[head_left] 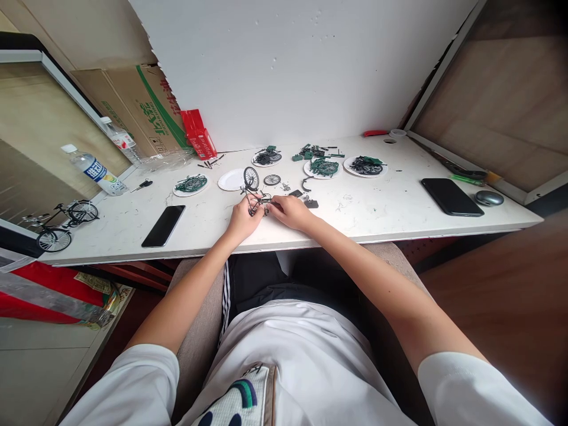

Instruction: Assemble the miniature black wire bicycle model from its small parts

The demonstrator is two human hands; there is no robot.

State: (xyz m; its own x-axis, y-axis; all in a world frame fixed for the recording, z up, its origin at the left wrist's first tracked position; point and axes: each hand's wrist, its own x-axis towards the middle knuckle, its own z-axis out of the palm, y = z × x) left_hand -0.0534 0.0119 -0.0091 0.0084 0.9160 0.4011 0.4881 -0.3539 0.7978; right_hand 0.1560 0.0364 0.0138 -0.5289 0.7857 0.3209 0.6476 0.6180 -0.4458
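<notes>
Near the table's front edge, my left hand [245, 221] is closed around a small black model bicycle [251, 180], tilted with one spoked wheel pointing up and away. Close beside it, my right hand [290, 212] pinches at the rear part of the frame; its fingertips partly hide what they grip. A loose spoked wheel [272, 180] lies flat just beyond my hands. To the right of it are tiny loose parts [286, 187], a curved black piece [306, 184] and a dark flat block [311, 204].
Paper plates [231, 180] stand across the table, several bearing green or black bicycle parts [323, 167]. A finished-looking model bicycle [62, 225] is at the far left, near a bottle [95, 170]. Phones [163, 226] [451, 197] lie on both sides, with a mouse [489, 198] at right.
</notes>
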